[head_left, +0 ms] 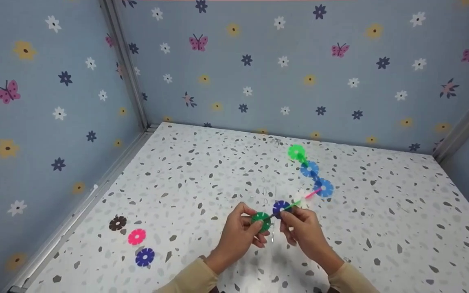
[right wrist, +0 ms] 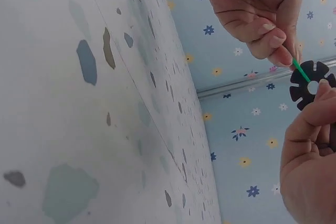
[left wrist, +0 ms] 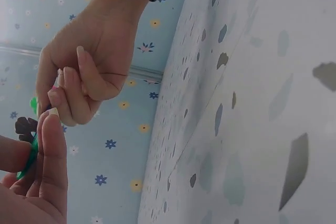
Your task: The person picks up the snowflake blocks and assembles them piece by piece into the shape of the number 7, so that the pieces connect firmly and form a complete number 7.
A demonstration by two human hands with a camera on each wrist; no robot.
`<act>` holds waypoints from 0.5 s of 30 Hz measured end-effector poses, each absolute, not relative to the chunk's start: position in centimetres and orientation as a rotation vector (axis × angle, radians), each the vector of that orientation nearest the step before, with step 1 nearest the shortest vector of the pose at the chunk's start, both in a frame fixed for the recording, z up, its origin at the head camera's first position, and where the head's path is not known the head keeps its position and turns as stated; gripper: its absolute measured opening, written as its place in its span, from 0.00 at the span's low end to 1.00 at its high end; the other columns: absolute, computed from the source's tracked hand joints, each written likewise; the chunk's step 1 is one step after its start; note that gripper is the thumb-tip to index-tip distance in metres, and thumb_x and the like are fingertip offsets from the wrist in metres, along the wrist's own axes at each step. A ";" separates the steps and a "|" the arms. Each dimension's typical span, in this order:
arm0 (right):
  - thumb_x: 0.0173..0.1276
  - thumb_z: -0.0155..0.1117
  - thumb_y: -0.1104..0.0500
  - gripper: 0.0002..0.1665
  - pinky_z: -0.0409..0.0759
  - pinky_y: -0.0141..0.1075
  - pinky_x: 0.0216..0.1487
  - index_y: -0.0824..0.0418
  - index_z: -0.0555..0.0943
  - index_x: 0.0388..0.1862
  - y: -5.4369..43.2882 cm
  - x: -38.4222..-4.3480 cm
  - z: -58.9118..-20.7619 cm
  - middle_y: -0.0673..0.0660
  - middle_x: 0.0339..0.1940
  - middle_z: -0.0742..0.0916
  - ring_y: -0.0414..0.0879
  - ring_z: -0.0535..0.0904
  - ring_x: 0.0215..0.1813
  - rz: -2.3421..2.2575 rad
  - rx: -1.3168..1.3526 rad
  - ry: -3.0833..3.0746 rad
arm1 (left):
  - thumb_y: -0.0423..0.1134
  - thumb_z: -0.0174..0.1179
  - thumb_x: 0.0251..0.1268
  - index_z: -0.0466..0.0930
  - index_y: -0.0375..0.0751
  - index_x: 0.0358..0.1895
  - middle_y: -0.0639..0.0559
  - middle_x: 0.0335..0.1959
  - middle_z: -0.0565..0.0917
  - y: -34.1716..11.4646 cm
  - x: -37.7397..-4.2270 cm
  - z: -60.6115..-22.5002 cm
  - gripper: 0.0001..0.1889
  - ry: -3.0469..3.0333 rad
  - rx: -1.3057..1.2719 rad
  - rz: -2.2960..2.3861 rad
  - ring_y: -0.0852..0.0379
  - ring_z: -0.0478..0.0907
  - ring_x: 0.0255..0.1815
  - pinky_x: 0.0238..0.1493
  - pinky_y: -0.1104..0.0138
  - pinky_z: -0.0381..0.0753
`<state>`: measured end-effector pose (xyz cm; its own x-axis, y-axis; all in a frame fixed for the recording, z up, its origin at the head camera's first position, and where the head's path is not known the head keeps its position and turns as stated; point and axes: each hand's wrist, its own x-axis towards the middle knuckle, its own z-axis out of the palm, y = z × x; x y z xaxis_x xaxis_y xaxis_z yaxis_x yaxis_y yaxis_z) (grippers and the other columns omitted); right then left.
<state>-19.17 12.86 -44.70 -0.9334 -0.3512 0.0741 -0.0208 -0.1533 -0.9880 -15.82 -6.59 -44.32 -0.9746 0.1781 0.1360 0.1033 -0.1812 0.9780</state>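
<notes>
My left hand [head_left: 236, 232] pinches a green notched disc [head_left: 260, 222] between thumb and fingers. Beside it, my right hand [head_left: 307, 230] pinches a dark blue notched disc [head_left: 280, 207] at the near end of a linked chain. Between these two sits a dark disc [right wrist: 302, 81], nearly edge-on in the head view; the green disc's edge meets it in the right wrist view. From the right hand the chain runs away through white, pink [head_left: 313, 193] and blue discs [head_left: 309, 169] to a bright green disc [head_left: 296, 152]. Fingers partly hide the joints.
Three loose notched discs lie on the speckled white table [head_left: 202, 175] at the left: dark brown [head_left: 117, 223], pink [head_left: 136, 236] and dark blue [head_left: 145, 257]. Flower-patterned panels [head_left: 259, 81] enclose the back and sides, with metal posts [head_left: 126, 61] at the corners.
</notes>
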 end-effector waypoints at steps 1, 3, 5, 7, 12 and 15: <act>0.72 0.59 0.63 0.10 0.67 0.30 0.14 0.72 0.78 0.37 12.8 -19.2 -44.8 0.57 0.21 0.80 0.41 0.69 0.16 -2.176 -0.451 1.898 | 0.25 0.52 0.71 0.64 0.32 0.47 0.36 0.30 0.86 -6.5 -15.9 -44.3 0.08 1.967 0.347 2.355 0.54 0.83 0.23 0.25 0.61 0.85; 0.72 0.60 0.63 0.12 0.68 0.30 0.14 0.74 0.78 0.38 12.5 -19.1 -45.1 0.56 0.22 0.81 0.41 0.69 0.16 -2.120 -0.500 1.935 | 0.26 0.53 0.71 0.64 0.32 0.47 0.36 0.31 0.86 -6.2 -15.9 -44.4 0.08 1.964 0.360 2.350 0.53 0.84 0.24 0.26 0.61 0.85; 0.71 0.61 0.63 0.12 0.67 0.30 0.14 0.76 0.80 0.40 12.4 -19.0 -45.5 0.56 0.22 0.82 0.41 0.68 0.15 -2.050 -0.549 1.985 | 0.26 0.52 0.71 0.64 0.33 0.47 0.38 0.32 0.86 -6.1 -15.8 -44.6 0.08 1.975 0.362 2.326 0.53 0.84 0.26 0.26 0.61 0.85; 0.71 0.62 0.63 0.13 0.66 0.29 0.15 0.76 0.81 0.40 12.3 -18.9 -45.7 0.55 0.20 0.81 0.40 0.67 0.15 -1.985 -0.582 2.034 | 0.28 0.52 0.72 0.64 0.34 0.46 0.40 0.32 0.87 -6.1 -15.6 -44.8 0.07 2.001 0.359 2.289 0.52 0.84 0.27 0.25 0.63 0.85; 0.71 0.62 0.63 0.11 0.67 0.29 0.16 0.74 0.80 0.36 12.6 -19.1 -45.7 0.54 0.16 0.76 0.40 0.66 0.15 -1.912 -0.645 2.057 | 0.34 0.54 0.73 0.67 0.36 0.45 0.46 0.33 0.86 -6.8 -15.4 -45.0 0.06 2.121 0.382 2.180 0.51 0.84 0.28 0.21 0.65 0.82; 0.71 0.61 0.63 0.11 0.69 0.29 0.17 0.74 0.80 0.34 12.7 -19.3 -45.6 0.53 0.16 0.77 0.40 0.69 0.16 -1.876 -0.671 2.044 | 0.37 0.57 0.72 0.72 0.37 0.45 0.46 0.33 0.83 -7.8 -15.3 -45.0 0.07 2.221 0.403 2.114 0.50 0.82 0.28 0.22 0.64 0.82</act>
